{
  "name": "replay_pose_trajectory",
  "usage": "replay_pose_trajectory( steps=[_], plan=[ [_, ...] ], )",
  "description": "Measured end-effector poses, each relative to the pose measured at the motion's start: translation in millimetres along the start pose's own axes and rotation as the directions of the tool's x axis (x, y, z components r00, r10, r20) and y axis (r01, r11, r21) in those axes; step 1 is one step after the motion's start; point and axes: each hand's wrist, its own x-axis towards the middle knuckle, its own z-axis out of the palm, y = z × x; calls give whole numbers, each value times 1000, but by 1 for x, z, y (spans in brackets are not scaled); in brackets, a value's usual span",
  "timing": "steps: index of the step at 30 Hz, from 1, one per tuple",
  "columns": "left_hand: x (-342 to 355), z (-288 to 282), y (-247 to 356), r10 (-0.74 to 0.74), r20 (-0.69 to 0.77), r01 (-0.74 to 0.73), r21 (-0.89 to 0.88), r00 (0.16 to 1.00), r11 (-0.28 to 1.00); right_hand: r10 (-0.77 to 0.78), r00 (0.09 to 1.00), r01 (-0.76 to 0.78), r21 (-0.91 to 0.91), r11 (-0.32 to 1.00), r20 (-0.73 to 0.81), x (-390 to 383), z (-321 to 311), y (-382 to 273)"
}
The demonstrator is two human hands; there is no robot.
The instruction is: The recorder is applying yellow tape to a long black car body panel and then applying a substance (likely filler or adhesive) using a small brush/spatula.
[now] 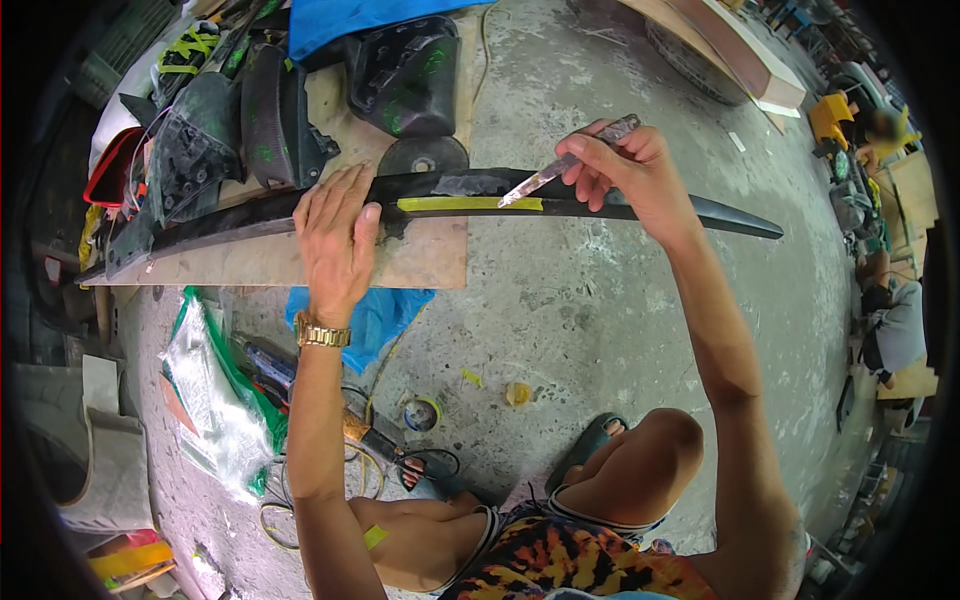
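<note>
A long, curved black trim piece (725, 215) lies across the scene, its left stretch over a thin board and its right end beyond the board. My left hand (332, 235) rests on the trim with fingers stretched out, holding nothing. Along the trim runs a strip of yellow masking tape (440, 204), just below a dull grey patch. Closed in a pinch, my right hand (628, 165) holds a narrow, stained knife-like blade (540, 184). The blade slants down to the left, its tip at the tape; whether it touches cannot be told.
Several black molded parts (405, 80) and a dark disc (424, 160) sit on the board (400, 265). Near my legs lie a tape roll (421, 413), power tool (375, 435), cords, a blue bag (375, 325) and a plastic bag (215, 390). Another person (895, 325) is far right.
</note>
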Motion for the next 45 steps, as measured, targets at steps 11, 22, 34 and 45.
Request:
replay_pose_trajectory(
  steps=[11, 22, 34, 45],
  plan=[
    [-1, -1, -1, -6, 5, 6, 0, 1000, 1000, -10, 999, 9, -24, 1000, -49, -27, -11, 2],
    [1, 1, 1, 22, -32, -22, -12, 999, 1000, -40, 996, 39, -18, 999, -81, -24, -9, 5],
    [0, 0, -1, 18, -37, -18, -13, 999, 1000, -51, 994, 48, -43, 998, -92, -24, 7, 0],
    [0, 1, -2, 21, -34, -22, -4, 999, 1000, -78, 994, 74, -43, 996, -83, -29, 2, 1]
  ],
)
